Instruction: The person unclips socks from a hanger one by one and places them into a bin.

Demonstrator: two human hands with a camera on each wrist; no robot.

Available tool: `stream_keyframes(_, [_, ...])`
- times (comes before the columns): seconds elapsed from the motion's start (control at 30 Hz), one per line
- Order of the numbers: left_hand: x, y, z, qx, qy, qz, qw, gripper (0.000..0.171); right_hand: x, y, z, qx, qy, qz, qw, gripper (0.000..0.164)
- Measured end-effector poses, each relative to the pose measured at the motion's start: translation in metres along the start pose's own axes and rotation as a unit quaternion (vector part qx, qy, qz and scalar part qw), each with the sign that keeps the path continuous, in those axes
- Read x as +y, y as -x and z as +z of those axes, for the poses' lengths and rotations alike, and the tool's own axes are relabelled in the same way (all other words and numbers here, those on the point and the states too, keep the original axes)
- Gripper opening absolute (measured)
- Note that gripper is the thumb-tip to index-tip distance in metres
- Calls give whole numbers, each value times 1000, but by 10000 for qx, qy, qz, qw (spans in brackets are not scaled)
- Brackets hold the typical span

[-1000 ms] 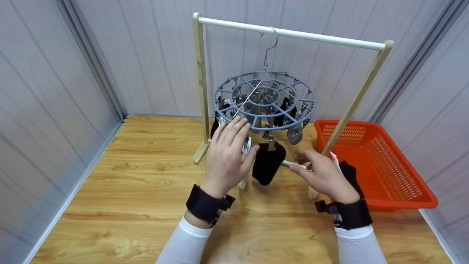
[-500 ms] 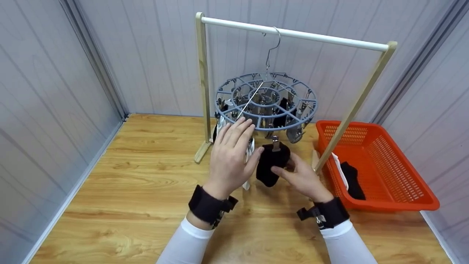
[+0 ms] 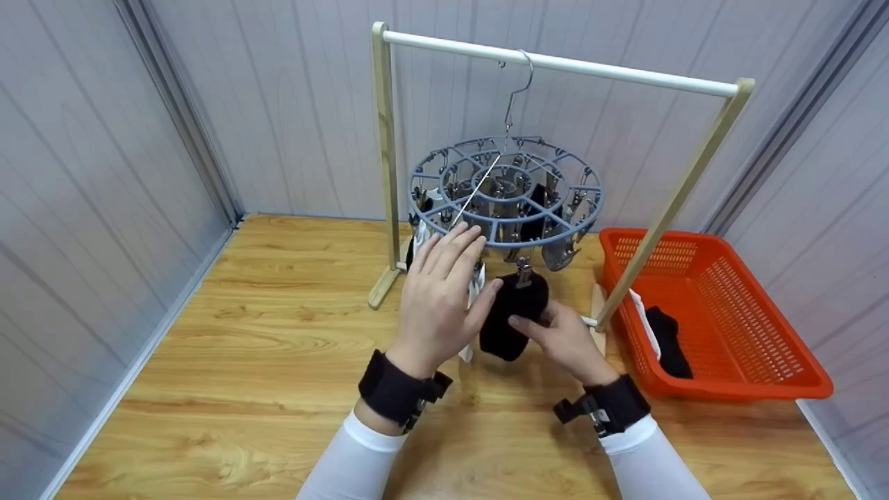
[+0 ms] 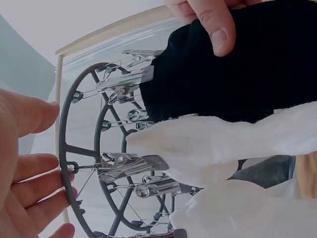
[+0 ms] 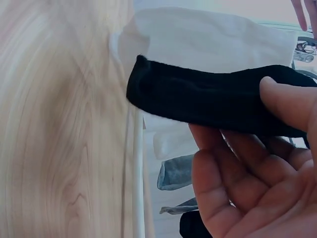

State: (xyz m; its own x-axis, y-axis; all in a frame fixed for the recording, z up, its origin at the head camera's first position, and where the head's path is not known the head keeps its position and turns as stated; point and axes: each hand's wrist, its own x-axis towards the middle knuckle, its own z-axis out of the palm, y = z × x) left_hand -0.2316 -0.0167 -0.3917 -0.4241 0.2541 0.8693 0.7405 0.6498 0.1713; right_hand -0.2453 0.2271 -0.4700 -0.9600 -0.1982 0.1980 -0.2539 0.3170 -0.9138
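Below, a yellow-brown wood-grain tabletop [image 3: 278, 333] meets pale grooved walls [image 3: 298, 125]. A black fabric sock [image 3: 505, 337] hangs from a round blue-grey plastic hanger [image 3: 517, 244], at ten o'clock from the right hand [image 3: 569, 344], which pinches it; the left hand [image 3: 439, 298], fingers outstretched, lies at the hanger's seven o'clock.

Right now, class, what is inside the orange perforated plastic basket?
Inside the orange perforated plastic basket, a black fabric sock lies beside a white cloth piece along the left side. Anything underneath them is covered and cannot be seen.
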Motion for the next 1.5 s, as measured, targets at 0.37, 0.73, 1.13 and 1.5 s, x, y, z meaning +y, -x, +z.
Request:
stream_keyframes(0.37, [-1, -1, 0, 62, 44, -6, 10000, 51, -4, 1, -3, -126, 157, 39, 9998, 27])
stream_keyframes(0.73, [4, -4, -2, 777, 300, 320, 9960, 40, -9, 2, -3, -318, 255, -95, 9991, 26])
stream_keyframes(1.13, [11, -1, 5, 595, 799, 233, 9948, 37, -15, 6, -2, -503, 238, -188, 9983, 25])
stream_keyframes(1.5, [10, 5, 13, -75, 943, -104, 9955, 43, -19, 7, 1, -702, 357, -491, 9957, 24])
